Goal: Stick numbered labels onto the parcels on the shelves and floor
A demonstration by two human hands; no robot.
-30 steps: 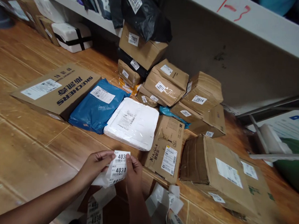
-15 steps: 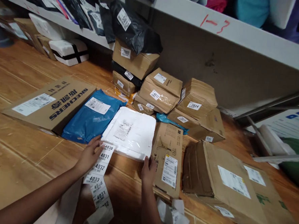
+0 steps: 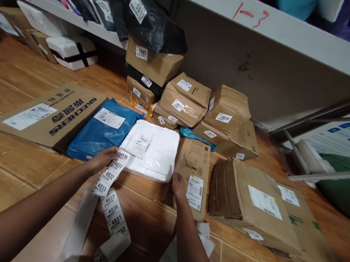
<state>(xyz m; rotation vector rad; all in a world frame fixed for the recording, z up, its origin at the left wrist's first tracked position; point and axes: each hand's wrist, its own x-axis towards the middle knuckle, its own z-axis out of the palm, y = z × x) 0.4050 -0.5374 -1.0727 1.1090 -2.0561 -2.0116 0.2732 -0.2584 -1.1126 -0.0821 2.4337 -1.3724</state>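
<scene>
My left hand (image 3: pixel 106 158) pinches the top of a paper strip of numbered labels (image 3: pixel 109 177), with 4030 uppermost. The strip hangs and folds below the hand, over the floor. Just beyond the fingers lies a flat white package (image 3: pixel 152 153) with a printed label. A blue plastic parcel (image 3: pixel 102 132) borders it on the left. My right hand (image 3: pixel 179 186) is at the gap between the white package's near right corner and a flat brown carton (image 3: pixel 195 158) carrying a shipping label. Its fingers are partly hidden, so I cannot tell whether they grip either one.
A Skechers carton (image 3: pixel 54 115) lies at left, a large brown box (image 3: pixel 253 203) at right. Stacked numbered boxes (image 3: pixel 184 100) and a black bag (image 3: pixel 157 25) stand behind, under a white shelf edge (image 3: pixel 276 26). A foam box (image 3: pixel 71 51) sits farther left. The floor (image 3: pixel 20 177) is wood-patterned.
My left hand has moved slightly left with the label strip, which has unfolded to show more numbers. My right hand has shifted right, off the white package's corner toward the flat carton. The view shifted slightly.
</scene>
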